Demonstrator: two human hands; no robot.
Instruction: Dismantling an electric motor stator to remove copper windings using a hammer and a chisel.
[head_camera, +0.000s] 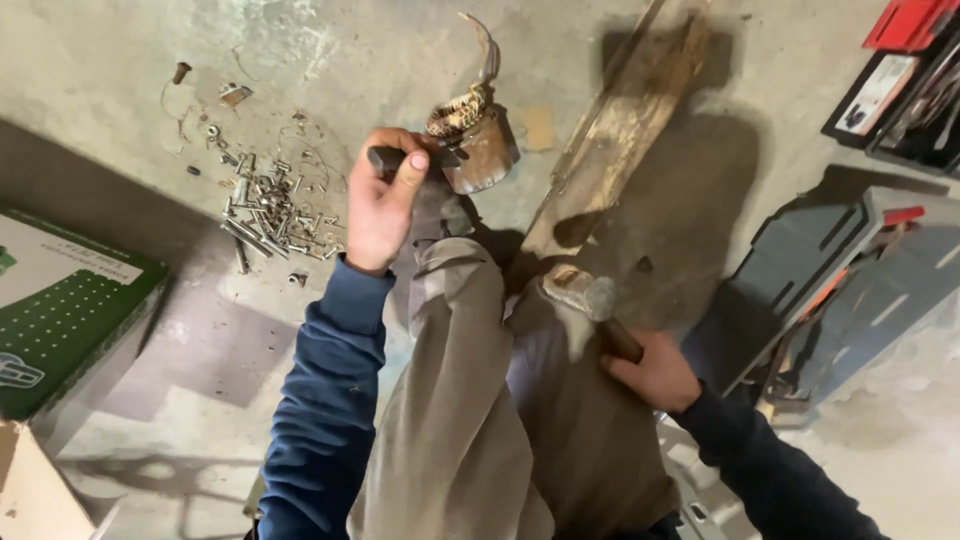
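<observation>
I've got my left hand (382, 205) wrapped tight around a dark chisel-like tool (405, 158), thumb laid along the top, fingers curled shut on its handle, and its tip sits against the rusty metal part (478, 148), the round, can-shaped piece with a coil of braided cable (458, 112) on top. That rusty part stands on the concrete floor (120, 100), just left of the worn wooden plank (625, 120), and everything I say hangs off it. Below and right of it, my right hand (655, 375) is closed on the handle of a hammer (590, 298), the steel head raised over my knee, well short of the tool's end. So this looks like the strike stage: tool set, hammer held clear of it. The blow, I judge, calls for a steady left wrist and a square hit on the tool's butt, not my thumb, which lies awfully close. Left forearm reaches straight out from the blue sleeve, wrist bent inward toward the rusty part; right arm is tucked back, elbow low. Left of the rusty part lies a scatter of bolts and screws (268, 215), and farther left a green cardboard box (70, 310); to the right, beyond the plank, an open grey tool case (850, 280).
</observation>
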